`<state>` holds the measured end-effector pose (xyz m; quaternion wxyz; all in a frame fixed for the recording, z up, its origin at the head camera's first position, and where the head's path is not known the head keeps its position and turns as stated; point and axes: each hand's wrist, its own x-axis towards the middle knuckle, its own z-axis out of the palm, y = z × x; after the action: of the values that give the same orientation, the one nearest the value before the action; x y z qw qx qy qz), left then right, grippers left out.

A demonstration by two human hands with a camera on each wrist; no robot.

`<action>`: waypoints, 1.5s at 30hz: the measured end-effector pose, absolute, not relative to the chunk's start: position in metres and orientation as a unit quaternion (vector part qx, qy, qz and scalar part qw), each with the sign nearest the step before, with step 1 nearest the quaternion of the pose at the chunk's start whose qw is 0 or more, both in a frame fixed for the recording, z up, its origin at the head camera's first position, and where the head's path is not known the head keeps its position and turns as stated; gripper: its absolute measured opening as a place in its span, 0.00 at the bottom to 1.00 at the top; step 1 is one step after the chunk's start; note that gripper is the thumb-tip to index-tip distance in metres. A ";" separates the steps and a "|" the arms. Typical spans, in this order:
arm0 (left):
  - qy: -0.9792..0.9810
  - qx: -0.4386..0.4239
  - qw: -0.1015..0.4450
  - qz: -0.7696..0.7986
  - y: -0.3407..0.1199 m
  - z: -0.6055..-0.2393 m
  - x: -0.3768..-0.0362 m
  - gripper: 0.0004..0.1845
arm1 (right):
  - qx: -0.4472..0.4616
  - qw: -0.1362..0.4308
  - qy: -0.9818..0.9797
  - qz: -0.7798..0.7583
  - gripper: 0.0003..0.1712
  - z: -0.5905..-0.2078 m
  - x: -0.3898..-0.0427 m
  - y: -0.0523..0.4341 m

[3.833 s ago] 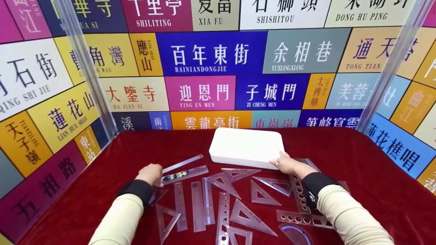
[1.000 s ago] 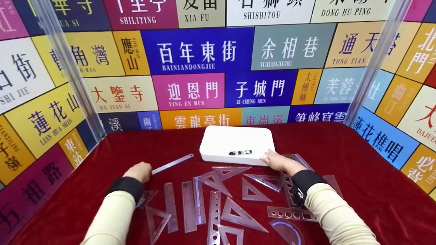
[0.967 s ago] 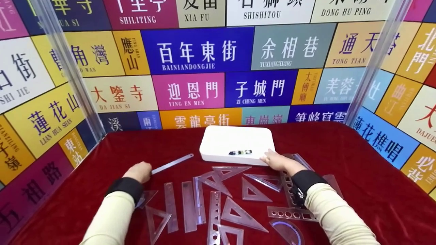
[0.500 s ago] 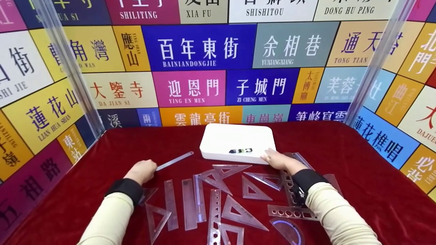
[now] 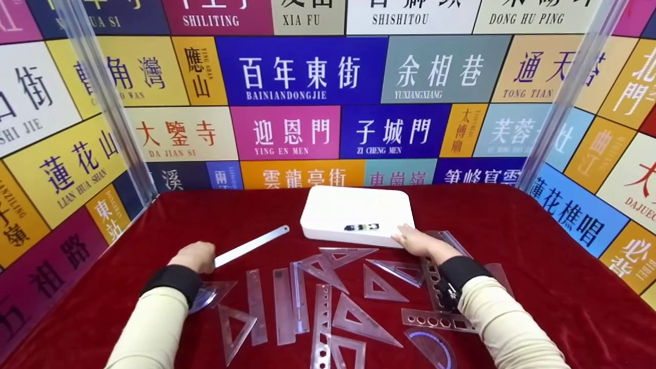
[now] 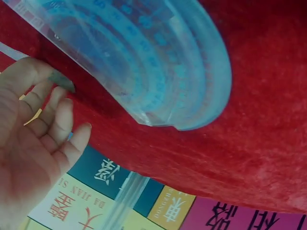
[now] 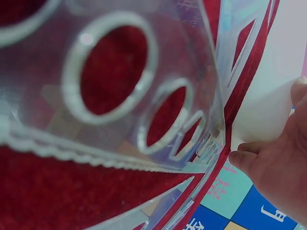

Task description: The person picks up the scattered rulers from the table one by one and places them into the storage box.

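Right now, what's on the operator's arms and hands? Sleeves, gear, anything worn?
Both arms wear pale cream long sleeves ending in wide black cuffs at the wrists. The left hand and right hand are bare, with no gloves. A small dark device with metallic bits sits at the right wrist just below the black cuff. No cables are visible on either arm.

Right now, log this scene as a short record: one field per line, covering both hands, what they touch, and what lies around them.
Left hand: grips the near end of the metal ruler
Right hand: rests against the near right corner of the white box
On the box: a small dark object, too small to identify
Surface: red cloth
Nearby: clear plastic set squares, straight rulers, a circle stencil, a protractor
Surround: panels of coloured street-name signs
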<state>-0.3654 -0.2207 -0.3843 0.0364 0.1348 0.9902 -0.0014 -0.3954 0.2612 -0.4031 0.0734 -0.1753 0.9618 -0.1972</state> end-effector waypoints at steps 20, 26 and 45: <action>0.918 0.076 -0.362 0.141 -0.142 -0.351 -0.397 0.05 | -0.198 0.053 0.958 -0.202 0.36 -0.433 -0.427 0.278; 0.941 0.112 -0.298 0.111 -0.070 -0.353 -0.409 0.04 | -0.185 0.050 0.962 -0.196 0.32 -0.416 -0.411 0.267; 0.968 0.139 -0.208 -0.035 0.001 -0.394 -0.426 0.10 | -0.165 0.035 0.967 -0.193 0.26 -0.410 -0.396 0.260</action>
<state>-0.4256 0.0008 -0.3936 -0.2077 0.1392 0.9676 -0.0355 -0.3961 0.2598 -0.4103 0.0345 -0.1651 0.9666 -0.1929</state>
